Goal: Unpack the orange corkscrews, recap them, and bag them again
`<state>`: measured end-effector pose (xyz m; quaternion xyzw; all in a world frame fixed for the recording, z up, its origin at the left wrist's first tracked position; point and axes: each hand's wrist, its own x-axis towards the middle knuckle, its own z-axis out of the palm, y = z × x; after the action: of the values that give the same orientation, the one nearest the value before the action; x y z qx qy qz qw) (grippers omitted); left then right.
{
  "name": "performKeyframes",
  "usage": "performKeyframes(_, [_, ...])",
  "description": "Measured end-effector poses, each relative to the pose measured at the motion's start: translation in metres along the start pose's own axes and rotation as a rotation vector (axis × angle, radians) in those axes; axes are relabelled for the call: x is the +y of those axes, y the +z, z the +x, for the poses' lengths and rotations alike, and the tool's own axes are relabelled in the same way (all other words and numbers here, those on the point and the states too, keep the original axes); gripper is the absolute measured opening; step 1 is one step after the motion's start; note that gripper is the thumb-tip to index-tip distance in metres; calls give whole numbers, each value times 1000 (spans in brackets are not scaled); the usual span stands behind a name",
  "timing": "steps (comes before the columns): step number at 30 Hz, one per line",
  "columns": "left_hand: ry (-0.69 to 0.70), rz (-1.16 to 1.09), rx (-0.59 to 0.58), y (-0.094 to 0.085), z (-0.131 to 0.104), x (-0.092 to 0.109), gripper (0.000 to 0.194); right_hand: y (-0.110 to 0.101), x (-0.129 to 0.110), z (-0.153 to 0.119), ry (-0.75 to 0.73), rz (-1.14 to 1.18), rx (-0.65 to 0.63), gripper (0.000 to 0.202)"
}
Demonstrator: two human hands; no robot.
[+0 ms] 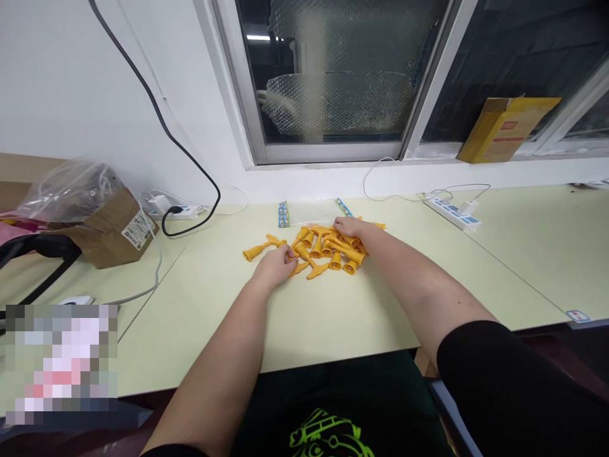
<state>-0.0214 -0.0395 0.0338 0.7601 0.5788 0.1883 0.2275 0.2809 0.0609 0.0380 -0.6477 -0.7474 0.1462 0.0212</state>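
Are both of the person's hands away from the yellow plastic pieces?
No, the left hand and right hand are both at the yellow plastic pieces.

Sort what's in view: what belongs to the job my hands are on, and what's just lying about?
Part of the job:
yellow plastic pieces, at your left hand and right hand
clear bag just behind them, probably

Just lying about, it seems:
cardboard box
yellow carton at the window
power strips

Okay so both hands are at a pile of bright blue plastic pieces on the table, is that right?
Not the colour: the head view shows yellow-orange plastic pieces, not blue. The left hand and right hand are at the pile on the table.
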Motion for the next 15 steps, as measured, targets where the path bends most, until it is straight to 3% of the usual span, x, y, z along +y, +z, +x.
performKeyframes(8, [-15, 43, -8, 0, 0, -1, 13, 4, 0, 5, -13, 100, 83, 34])
performKeyframes(12, [-43, 41, 0, -2, 0, 1, 15, 5, 3, -1, 11, 172, 296, 41])
performKeyframes(15, [-68, 48, 12, -4, 0, 3, 15, 3, 3, -11, -6, 462, 608, 40])
